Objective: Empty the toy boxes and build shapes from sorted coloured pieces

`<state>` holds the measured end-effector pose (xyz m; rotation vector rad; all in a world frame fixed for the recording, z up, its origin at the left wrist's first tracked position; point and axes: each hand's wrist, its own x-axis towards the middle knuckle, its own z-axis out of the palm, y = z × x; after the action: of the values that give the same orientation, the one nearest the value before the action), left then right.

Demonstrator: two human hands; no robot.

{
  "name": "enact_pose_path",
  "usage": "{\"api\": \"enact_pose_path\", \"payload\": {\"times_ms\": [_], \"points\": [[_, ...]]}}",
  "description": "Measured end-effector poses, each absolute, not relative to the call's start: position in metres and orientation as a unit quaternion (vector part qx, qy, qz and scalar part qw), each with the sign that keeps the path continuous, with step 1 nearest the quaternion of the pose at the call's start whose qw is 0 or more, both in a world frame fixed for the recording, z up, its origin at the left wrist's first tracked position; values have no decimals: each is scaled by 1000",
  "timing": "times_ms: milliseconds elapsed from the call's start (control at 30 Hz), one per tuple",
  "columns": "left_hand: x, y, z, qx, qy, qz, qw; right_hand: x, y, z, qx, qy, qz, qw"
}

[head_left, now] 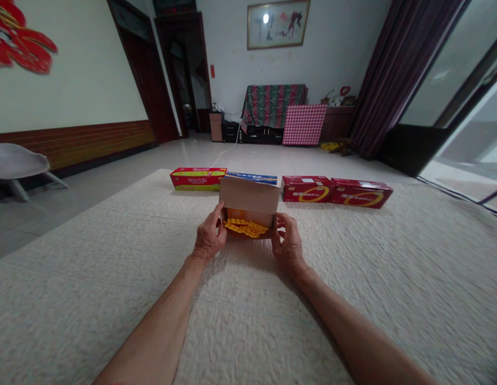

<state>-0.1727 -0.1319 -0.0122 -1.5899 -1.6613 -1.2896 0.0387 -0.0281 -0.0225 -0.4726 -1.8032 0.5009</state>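
A cardboard box (249, 195) sits in front of me with its lid raised, showing the plain brown inside. Several orange-yellow blister packs (246, 228) lie in it. My left hand (210, 235) grips the box's left end, thumb up near the lid's edge. At the right end, my right hand (287, 240) holds the box with fingers curled against its side. Both hands are closed on the box; some fingertips are hidden behind its ends.
Behind the open box stand a red and lime-green box (198, 180), a blue-and-white box (251, 178) and two dark red boxes (307, 190). All rest on a cream quilted cover (240, 310). A white chair (20, 163) stands off to the left.
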Motion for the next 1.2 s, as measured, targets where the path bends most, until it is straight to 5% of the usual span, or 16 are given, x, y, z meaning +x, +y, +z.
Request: {"api": "enact_pose_path", "payload": {"times_ms": [1200], "points": [[-170, -130, -15, -555, -573, -523, 300, 41, -25, -12, -129, -782, 134, 595]]}}
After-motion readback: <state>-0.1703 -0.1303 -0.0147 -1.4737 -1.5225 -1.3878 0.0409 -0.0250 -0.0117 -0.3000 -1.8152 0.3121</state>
